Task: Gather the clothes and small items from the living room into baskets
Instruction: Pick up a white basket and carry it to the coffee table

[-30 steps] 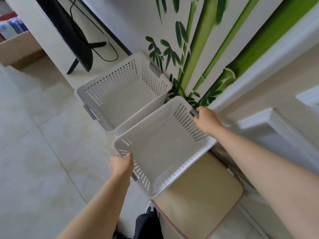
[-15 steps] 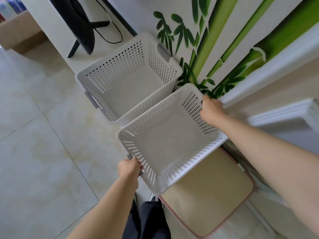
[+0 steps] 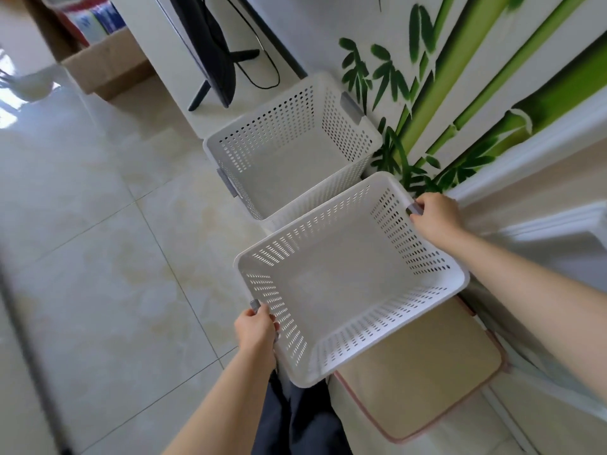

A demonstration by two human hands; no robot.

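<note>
Both bare arms are reaching forward and down; the left hand (image 3: 255,330) is curling its fingers around a grey handle at the near rim, the right hand (image 3: 435,215) is gripping the far handle, wrist bent slightly inward

The near white perforated plastic basket (image 3: 348,280) now sits higher and closer to the person than a second ago, lifted clear of the beige pink-edged mat (image 3: 423,379). The left hand (image 3: 256,333) and right hand (image 3: 435,216) keep gripping its grey handles, drawn nearer the body.
</note>
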